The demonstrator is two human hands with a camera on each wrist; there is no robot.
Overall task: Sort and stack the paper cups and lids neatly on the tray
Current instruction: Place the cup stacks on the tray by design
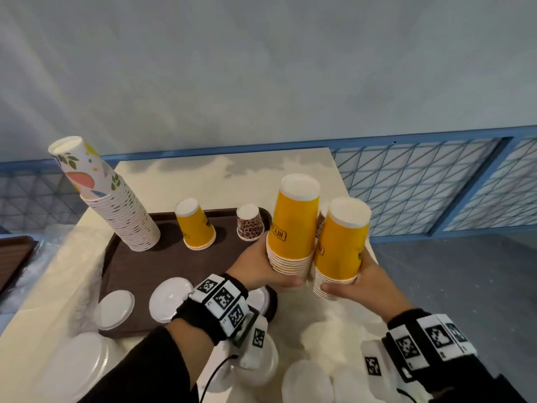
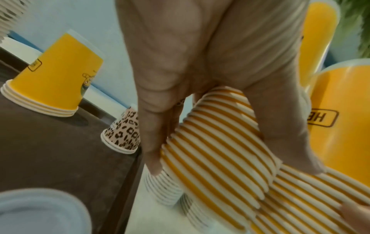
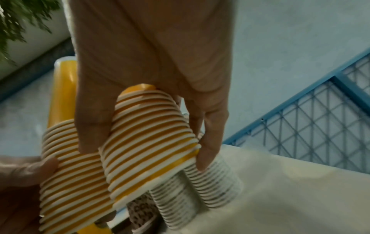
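Two upside-down stacks of yellow paper cups stand side by side, just right of the brown tray [image 1: 139,271]. My left hand [image 1: 263,269] grips the left yellow stack [image 1: 293,228] around its lower rims [image 2: 216,150]. The right yellow stack [image 1: 341,245] is held low down by my right hand [image 1: 361,282], thumb in front and fingers behind [image 3: 208,147]. On the tray stand a tall leaning floral cup stack [image 1: 116,207], a short yellow stack [image 1: 196,225] and leopard-print cups [image 1: 250,222]. Two white lids [image 1: 116,309] [image 1: 170,298] lie on the tray's near part.
More white lids [image 1: 308,382] lie on the table near me, off the tray. White cup stacks [image 3: 216,182] and a leopard-print stack [image 3: 140,212] stand behind the held ones. The table's right edge [image 1: 343,181] borders a blue mesh fence [image 1: 421,181]. A second brown tray [image 1: 11,257] lies far left.
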